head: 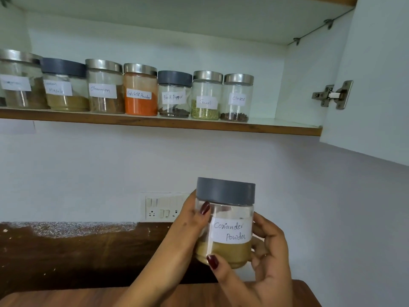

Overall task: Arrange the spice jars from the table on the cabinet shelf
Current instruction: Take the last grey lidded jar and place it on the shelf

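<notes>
Both hands hold a clear jar (228, 227) with a grey lid, labelled "Coriander Powder" and part full of yellowish powder, below the cabinet shelf (168, 124). My left hand (190, 229) grips its left side with the thumb on the front. My right hand (265, 255) cups its right side and bottom. On the shelf stands a row of several labelled jars: garam masala (64, 85), cinnamon (104, 87), red chilli powder (140, 90), black pepper (174, 95), fennel (205, 96) and cloves (236, 98). The leftmost jar's label is unreadable.
To the right of the cloves jar the shelf shows bare white surface up to the cabinet's side wall. The open cabinet door (376, 85) with its hinge (334, 95) hangs at the right. A switch panel (163, 208) sits on the wall. A wooden table (88, 298) lies below.
</notes>
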Available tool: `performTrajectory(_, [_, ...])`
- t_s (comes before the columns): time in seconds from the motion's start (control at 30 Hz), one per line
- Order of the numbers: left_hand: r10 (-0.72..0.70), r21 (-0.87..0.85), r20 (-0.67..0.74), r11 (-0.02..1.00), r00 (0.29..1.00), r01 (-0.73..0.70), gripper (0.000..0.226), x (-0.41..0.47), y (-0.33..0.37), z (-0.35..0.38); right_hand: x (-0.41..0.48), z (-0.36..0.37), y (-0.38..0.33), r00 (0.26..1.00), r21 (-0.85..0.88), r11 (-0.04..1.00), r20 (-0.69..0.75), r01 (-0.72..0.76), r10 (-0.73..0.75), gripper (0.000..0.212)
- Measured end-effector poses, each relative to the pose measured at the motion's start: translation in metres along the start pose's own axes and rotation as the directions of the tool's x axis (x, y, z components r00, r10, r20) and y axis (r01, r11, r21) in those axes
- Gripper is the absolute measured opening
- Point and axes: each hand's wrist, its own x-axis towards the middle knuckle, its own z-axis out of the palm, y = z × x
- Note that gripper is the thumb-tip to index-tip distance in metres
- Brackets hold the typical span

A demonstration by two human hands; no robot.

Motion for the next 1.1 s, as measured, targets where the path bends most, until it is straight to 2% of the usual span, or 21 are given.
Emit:
performTrajectory(0.07, [0.020,0.035,0.012,0.999,1.000,-0.021,0.018,0.011,0.008,0.004,0.013,-0.007,-0.004,1.000,-0.082,0.997,0.004,0.007,-0.007,0.091])
performTrajectory(0.17, [0.091,-0.016,0.033,0.996,0.995,-0.090,0.017,0.017,0.019,0.008,0.036,-0.019,-0.012,1.000,-0.183,0.983,0.015,0.014,-0.012,0.084])
performTrajectory(0.3, [0.155,-0.076,0.055,0.986,0.986,-0.151,0.010,0.021,0.044,0.020,0.069,-0.030,-0.025,0.999,-0.203,0.979,0.035,-0.003,0.010,0.085])
performTrajectory(0.4, [0.240,-0.118,0.112,0.967,0.964,-0.227,0.053,0.025,0.054,0.024,0.093,-0.033,-0.030,0.999,-0.255,0.967,0.034,0.014,-0.005,0.079])
performTrajectory(0.5, [0.295,-0.123,0.075,0.951,0.953,-0.285,0.054,0.041,0.063,0.031,0.115,-0.037,-0.031,0.996,-0.253,0.964,-0.018,0.082,-0.089,0.083])
performTrajectory(0.6, [0.369,-0.044,0.021,0.929,0.929,-0.367,0.048,0.064,0.070,0.036,0.139,-0.042,-0.031,0.984,-0.286,0.945,-0.030,0.158,-0.173,0.086])
performTrajectory(0.8, [0.503,0.082,-0.125,0.864,0.855,-0.497,0.064,0.111,0.095,0.048,0.201,-0.042,-0.023,0.950,-0.353,0.895,-0.046,0.273,-0.308,0.080])
performTrajectory(0.9, [0.531,0.120,-0.217,0.847,0.819,-0.518,0.067,0.131,0.106,0.055,0.231,-0.039,-0.021,0.932,-0.383,0.872,-0.073,0.303,-0.356,0.078])
performTrajectory(1.1, [0.575,0.304,-0.236,0.809,0.783,-0.503,0.056,0.172,0.117,0.062,0.274,-0.034,-0.007,0.923,-0.479,0.834,-0.112,0.273,-0.367,0.077])
